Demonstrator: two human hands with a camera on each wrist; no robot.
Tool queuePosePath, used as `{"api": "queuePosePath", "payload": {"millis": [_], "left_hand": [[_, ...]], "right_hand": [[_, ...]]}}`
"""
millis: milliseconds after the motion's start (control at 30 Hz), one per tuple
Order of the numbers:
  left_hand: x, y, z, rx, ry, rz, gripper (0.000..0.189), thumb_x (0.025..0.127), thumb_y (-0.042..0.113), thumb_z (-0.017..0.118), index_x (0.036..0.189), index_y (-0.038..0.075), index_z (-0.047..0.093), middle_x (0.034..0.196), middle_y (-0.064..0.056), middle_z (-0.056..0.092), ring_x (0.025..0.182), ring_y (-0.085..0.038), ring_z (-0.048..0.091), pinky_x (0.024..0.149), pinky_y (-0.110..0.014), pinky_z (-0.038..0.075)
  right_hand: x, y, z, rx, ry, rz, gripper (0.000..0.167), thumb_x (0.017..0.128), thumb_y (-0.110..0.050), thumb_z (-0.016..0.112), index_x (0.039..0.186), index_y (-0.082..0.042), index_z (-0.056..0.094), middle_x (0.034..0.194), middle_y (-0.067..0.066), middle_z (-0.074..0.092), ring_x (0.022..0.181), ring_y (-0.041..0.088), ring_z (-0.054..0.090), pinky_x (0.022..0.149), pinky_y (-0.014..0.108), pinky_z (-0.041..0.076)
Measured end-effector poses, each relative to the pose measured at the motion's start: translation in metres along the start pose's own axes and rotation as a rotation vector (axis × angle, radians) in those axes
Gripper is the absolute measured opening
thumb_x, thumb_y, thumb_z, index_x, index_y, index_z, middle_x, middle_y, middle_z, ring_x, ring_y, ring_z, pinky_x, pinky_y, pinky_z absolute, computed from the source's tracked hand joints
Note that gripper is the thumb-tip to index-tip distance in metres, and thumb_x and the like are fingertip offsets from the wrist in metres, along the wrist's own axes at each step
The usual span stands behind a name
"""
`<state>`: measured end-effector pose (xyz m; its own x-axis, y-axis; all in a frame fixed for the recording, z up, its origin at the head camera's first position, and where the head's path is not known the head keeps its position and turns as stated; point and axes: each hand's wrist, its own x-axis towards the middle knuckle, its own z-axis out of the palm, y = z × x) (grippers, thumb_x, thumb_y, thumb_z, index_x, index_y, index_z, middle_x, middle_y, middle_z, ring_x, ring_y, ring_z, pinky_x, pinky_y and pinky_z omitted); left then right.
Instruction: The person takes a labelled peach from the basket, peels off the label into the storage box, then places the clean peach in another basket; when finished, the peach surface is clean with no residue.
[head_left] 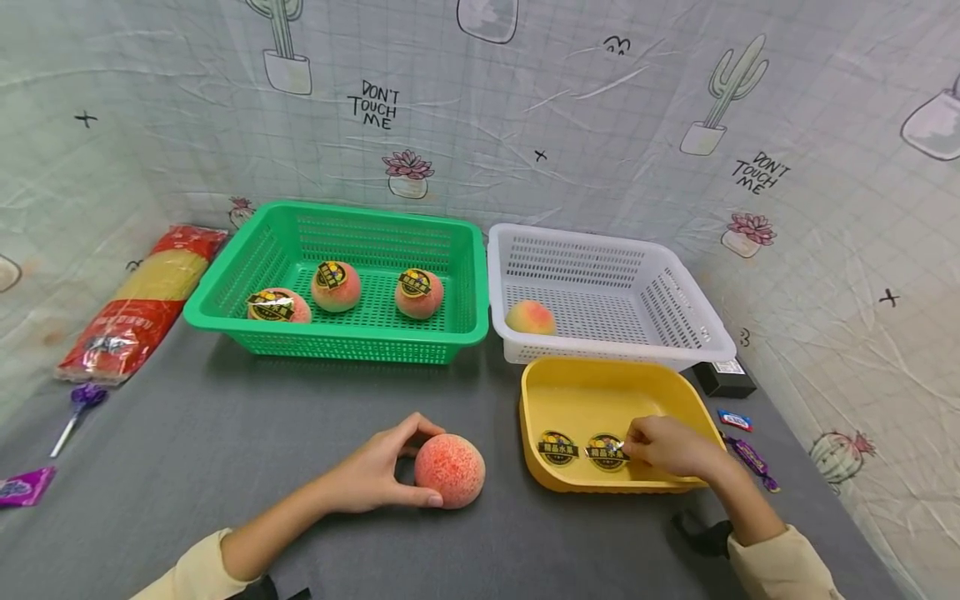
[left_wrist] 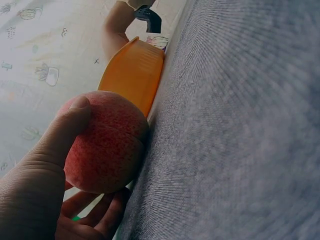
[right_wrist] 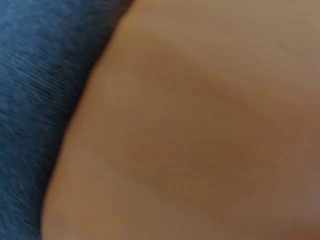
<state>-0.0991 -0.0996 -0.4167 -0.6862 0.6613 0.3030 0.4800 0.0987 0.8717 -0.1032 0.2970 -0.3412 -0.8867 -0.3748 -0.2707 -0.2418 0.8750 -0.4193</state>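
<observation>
My left hand [head_left: 378, 471] holds a pink-red peach [head_left: 450, 471] on the grey table, thumb on the near side and fingers behind it. In the left wrist view the thumb lies across the peach [left_wrist: 107, 142] and the fingers curl under it. My right hand [head_left: 663, 446] reaches into the yellow basket [head_left: 615, 383], its fingertips pinching the right edge of a black-and-gold label sticker [head_left: 606, 452]. A second sticker [head_left: 558, 448] lies to the left of it in the same basket. The right wrist view is filled by blurred skin beside dark cloth.
Behind, a green basket [head_left: 352, 342] holds three peaches with labels. Beside it a white basket [head_left: 600, 343] holds one plain peach [head_left: 531, 317]. A red-and-yellow bag [head_left: 142, 304] and a lollipop [head_left: 78, 412] lie at left; a black box [head_left: 723, 379] and wrapped candies [head_left: 750, 461] at right.
</observation>
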Motion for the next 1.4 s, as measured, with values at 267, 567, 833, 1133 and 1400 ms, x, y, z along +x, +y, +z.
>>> {"api": "queuePosePath", "payload": {"millis": [267, 567, 833, 1133, 1400], "left_hand": [[0.001, 0.002, 0.000, -0.003, 0.005, 0.000, 0.054, 0.076, 0.024, 0.082, 0.117, 0.013, 0.048, 0.120, -0.003, 0.057, 0.104, -0.016, 0.060, 0.088, -0.032, 0.049], [0.002, 0.002, 0.000, 0.000, -0.001, 0.004, 0.055, 0.077, 0.022, 0.081, 0.119, 0.010, 0.048, 0.120, -0.006, 0.056, 0.104, -0.017, 0.060, 0.088, -0.033, 0.049], [0.003, 0.003, 0.001, 0.005, 0.001, -0.016, 0.055, 0.077, 0.025, 0.081, 0.119, 0.014, 0.048, 0.120, -0.001, 0.057, 0.103, -0.015, 0.060, 0.087, -0.032, 0.049], [0.004, 0.004, -0.003, 0.137, -0.002, 0.048, 0.063, 0.076, 0.033, 0.081, 0.125, 0.011, 0.047, 0.117, 0.002, 0.055, 0.101, -0.013, 0.057, 0.084, -0.032, 0.049], [0.027, 0.024, -0.048, 0.517, 0.294, 0.268, 0.042, 0.086, 0.034, 0.071, 0.117, 0.008, 0.058, 0.116, -0.004, 0.058, 0.102, -0.020, 0.055, 0.084, -0.037, 0.046]], "right_hand": [[0.002, -0.003, 0.009, -0.076, 0.063, 0.096, 0.018, 0.085, -0.016, 0.071, 0.079, -0.009, 0.055, 0.067, -0.001, 0.047, 0.063, 0.015, 0.045, 0.058, 0.030, 0.038], [0.009, -0.049, 0.001, 0.083, 0.301, -0.084, 0.025, 0.086, -0.021, 0.072, 0.099, -0.003, 0.061, 0.088, 0.005, 0.060, 0.078, 0.017, 0.058, 0.070, 0.035, 0.051], [0.025, -0.098, 0.027, 0.379, 0.287, -0.438, 0.049, 0.081, -0.013, 0.077, 0.123, -0.004, 0.053, 0.117, 0.009, 0.055, 0.100, 0.027, 0.060, 0.079, 0.034, 0.053], [0.033, -0.132, 0.058, 0.351, 0.163, -0.606, 0.068, 0.076, -0.016, 0.081, 0.133, -0.004, 0.046, 0.132, 0.011, 0.044, 0.116, 0.032, 0.049, 0.086, 0.033, 0.050], [0.039, -0.143, 0.073, 0.218, 0.102, -0.560, 0.081, 0.072, -0.023, 0.085, 0.138, -0.009, 0.041, 0.136, 0.004, 0.041, 0.121, 0.016, 0.043, 0.096, 0.035, 0.042]]}}
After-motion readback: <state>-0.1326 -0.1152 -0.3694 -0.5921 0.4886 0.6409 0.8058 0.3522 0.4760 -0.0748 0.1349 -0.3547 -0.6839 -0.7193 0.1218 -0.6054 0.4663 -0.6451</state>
